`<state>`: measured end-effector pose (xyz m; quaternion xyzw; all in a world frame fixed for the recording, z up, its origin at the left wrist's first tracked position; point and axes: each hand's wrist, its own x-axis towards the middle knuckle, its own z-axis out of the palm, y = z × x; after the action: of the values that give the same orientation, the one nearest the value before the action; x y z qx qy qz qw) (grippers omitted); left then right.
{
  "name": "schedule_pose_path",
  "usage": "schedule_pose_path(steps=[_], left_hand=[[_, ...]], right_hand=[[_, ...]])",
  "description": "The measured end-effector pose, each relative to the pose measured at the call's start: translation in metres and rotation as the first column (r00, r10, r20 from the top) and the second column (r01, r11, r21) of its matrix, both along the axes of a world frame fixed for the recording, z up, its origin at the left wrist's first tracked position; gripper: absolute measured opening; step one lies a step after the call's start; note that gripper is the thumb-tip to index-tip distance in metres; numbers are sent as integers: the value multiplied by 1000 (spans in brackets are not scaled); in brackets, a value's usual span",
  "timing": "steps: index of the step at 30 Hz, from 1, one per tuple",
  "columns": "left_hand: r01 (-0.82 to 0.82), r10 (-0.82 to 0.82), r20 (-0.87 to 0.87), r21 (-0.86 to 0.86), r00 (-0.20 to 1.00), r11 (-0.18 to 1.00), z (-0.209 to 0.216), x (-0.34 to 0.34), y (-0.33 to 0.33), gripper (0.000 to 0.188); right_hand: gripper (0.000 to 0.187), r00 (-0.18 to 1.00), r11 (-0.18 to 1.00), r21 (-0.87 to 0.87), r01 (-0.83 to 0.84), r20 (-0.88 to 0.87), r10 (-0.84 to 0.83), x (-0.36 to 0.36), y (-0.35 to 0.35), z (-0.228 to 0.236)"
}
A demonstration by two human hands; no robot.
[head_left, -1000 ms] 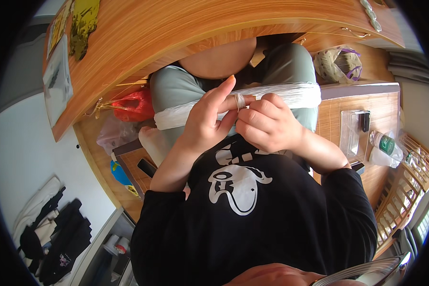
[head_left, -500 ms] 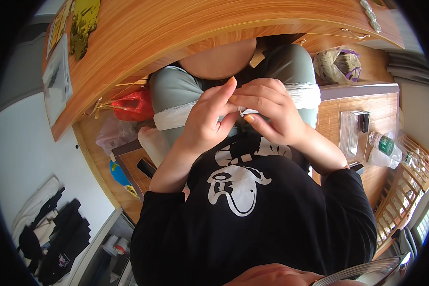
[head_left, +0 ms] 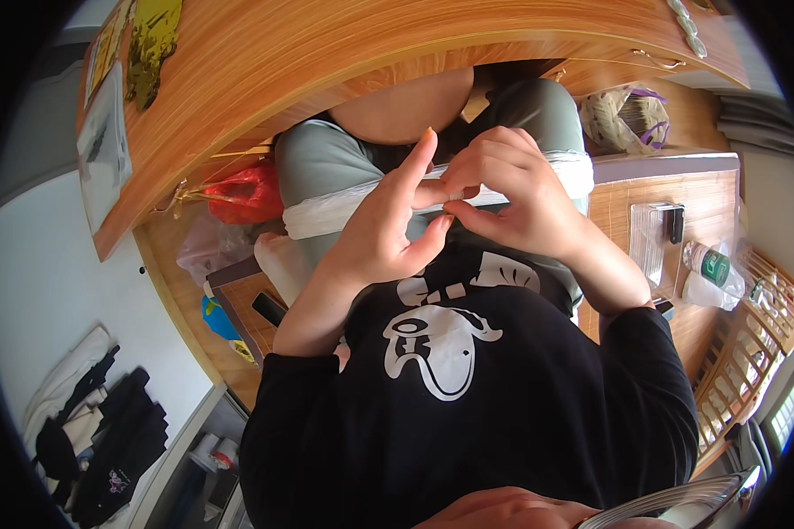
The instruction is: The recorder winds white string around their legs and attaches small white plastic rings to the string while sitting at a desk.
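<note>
A curved wooden desk (head_left: 344,79) arcs over the seated person's knees. Across the lap lies a white bag (head_left: 326,212), rolled into a long strip. The right hand (head_left: 512,189) curls over its middle, thumb and fingers pinched shut on the bag. The left hand (head_left: 388,234) meets it, forefinger raised, fingertips touching the right; whether it grips, I cannot tell. A red bag (head_left: 247,194) sits left.
</note>
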<state>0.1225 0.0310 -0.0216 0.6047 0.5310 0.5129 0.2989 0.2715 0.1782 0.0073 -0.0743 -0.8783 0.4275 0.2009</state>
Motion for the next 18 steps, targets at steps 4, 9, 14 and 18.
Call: schedule_pose_path(steps=[4,9,14,18], left_hand=[[75,-63,161,-69,985,995,2,1,0,89],[152,-105,309,-129,945,980,7,1,-1,91],[221,-133,439,-156,889,963,2,1,-4,95],[211,-97,491,-183,866,960,4,-1,-4,98]], right_hand=[[25,997,994,86,-74,-23,76,-2,8,3],[25,976,971,112,-212,-23,216,-5,14,4],[24,948,944,94,-317,13,318,-8,18,4],[23,939,938,21,-345,13,345,-7,21,0]])
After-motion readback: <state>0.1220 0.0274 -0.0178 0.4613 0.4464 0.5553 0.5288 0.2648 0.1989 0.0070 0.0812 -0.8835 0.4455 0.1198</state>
